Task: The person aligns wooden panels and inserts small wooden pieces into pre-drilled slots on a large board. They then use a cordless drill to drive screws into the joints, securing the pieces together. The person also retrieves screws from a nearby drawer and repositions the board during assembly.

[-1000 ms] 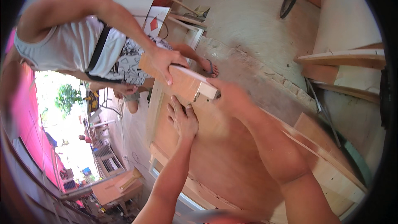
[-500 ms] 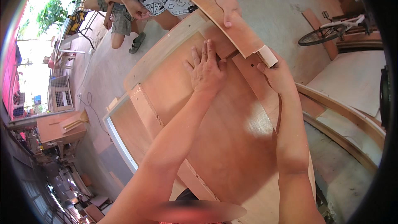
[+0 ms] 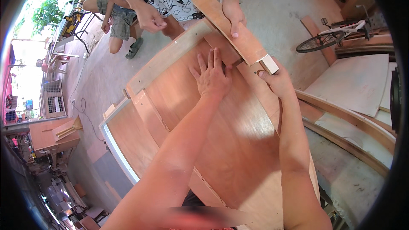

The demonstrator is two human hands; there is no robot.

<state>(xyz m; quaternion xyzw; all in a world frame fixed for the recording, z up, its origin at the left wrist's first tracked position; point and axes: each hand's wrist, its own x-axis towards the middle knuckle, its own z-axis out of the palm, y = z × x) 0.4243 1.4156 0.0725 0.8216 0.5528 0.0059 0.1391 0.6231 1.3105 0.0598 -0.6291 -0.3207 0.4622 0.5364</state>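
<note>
A large curved plywood panel (image 3: 230, 162) with wooden ribs lies beneath my arms. My left hand (image 3: 213, 80) rests on it, palm down and fingers spread. At the panel's far right edge, my right hand (image 3: 280, 86) grips the near end of a curved wooden strip (image 3: 238, 36), beside a pale block (image 3: 269, 64). My thumb is on the near side; the other fingers are mostly hidden. A co-worker's hand (image 3: 234, 17) holds the strip farther along, while that person's other hand (image 3: 151, 19) hangs free above the panel's far side.
Another person (image 3: 121, 25) sits low at the far left. To the right are a bicycle (image 3: 319, 40), pale sheets (image 3: 353, 83) and long curved wooden pieces (image 3: 349, 121). A wooden box-like bench (image 3: 49, 136) stands at the left, near a cable (image 3: 83, 110) on the floor.
The co-worker's free hand has come lower and to the right. The view has shifted slightly; my left hand stays flat on the panel and my right keeps its grip on the strip.
</note>
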